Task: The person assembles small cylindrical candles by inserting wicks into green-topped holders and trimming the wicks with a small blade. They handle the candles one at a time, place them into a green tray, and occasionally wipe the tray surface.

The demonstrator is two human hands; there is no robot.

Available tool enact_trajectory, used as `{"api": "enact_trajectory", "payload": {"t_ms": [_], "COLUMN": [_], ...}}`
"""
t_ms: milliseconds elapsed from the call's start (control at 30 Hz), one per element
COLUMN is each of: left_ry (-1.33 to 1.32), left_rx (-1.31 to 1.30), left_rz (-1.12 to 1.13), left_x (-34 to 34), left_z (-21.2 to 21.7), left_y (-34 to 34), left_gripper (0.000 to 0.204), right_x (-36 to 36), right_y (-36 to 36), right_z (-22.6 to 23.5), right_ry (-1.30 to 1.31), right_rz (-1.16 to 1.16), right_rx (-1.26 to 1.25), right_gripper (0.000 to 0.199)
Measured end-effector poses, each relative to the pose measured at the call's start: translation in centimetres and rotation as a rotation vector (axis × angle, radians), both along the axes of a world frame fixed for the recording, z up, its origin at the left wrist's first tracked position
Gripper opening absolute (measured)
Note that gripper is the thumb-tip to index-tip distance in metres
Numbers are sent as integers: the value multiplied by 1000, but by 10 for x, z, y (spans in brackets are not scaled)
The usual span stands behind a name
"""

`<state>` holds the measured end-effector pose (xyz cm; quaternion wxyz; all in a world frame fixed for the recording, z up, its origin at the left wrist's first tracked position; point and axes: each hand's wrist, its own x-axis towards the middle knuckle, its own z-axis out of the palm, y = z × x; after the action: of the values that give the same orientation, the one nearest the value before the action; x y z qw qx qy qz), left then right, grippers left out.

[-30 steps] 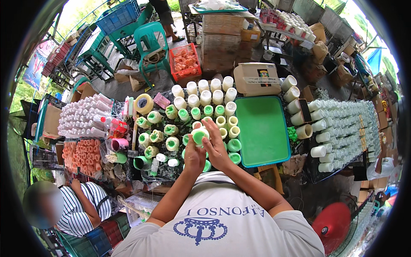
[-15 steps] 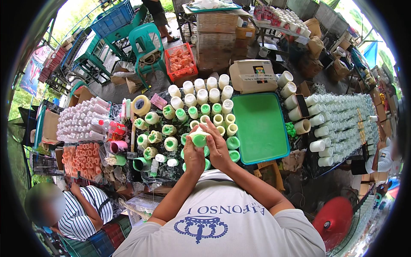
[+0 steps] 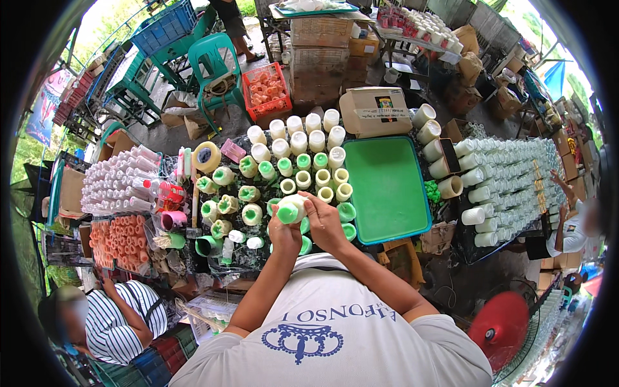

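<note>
Over the near part of the table, both my hands hold a short cylindrical candle [image 3: 292,208], white along its side with a green end. It is tilted, with the green end toward me. My left hand [image 3: 285,236] wraps its left and lower side. The fingers of my right hand [image 3: 323,222] close on its right, far end. Just beyond and beside my hands stand several pale cups [image 3: 325,193] and some with green insides [image 3: 347,211]. Farther off are rows of white cylinders [image 3: 298,142]. My hands hide part of the cups beneath them.
Right of my hands lies a green tray [image 3: 387,190] with a cardboard box [image 3: 375,113] behind it. Hollow green-and-white pieces [image 3: 248,193] and a tape roll [image 3: 207,157] sit left. A red fan [image 3: 500,332] stands at lower right. Co-workers sit at lower left and far right.
The candle has turned between my hands, so more of its white side shows. My right hand has slid from over it to its right side. The view has shifted slightly.
</note>
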<state>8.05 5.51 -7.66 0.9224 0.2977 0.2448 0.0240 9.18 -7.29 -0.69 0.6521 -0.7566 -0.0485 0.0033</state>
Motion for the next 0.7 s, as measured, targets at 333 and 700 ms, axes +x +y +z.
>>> {"api": "enact_trajectory", "payload": {"t_ms": [333,700], "left_ry": [48,-40], "left_rx": [-86,-216], "left_rz": [-71,-208], "left_x": [8,15], "left_z": [9,-3], "left_y": [-4,-2], "left_gripper": [49,44], "right_x": [1,5], "right_y": [3,-2], "right_z": [0,-24], "right_ry": [-84,187], "right_rz": [-186,-176], "right_rx": [-20,585], "right_gripper": [32,35]}}
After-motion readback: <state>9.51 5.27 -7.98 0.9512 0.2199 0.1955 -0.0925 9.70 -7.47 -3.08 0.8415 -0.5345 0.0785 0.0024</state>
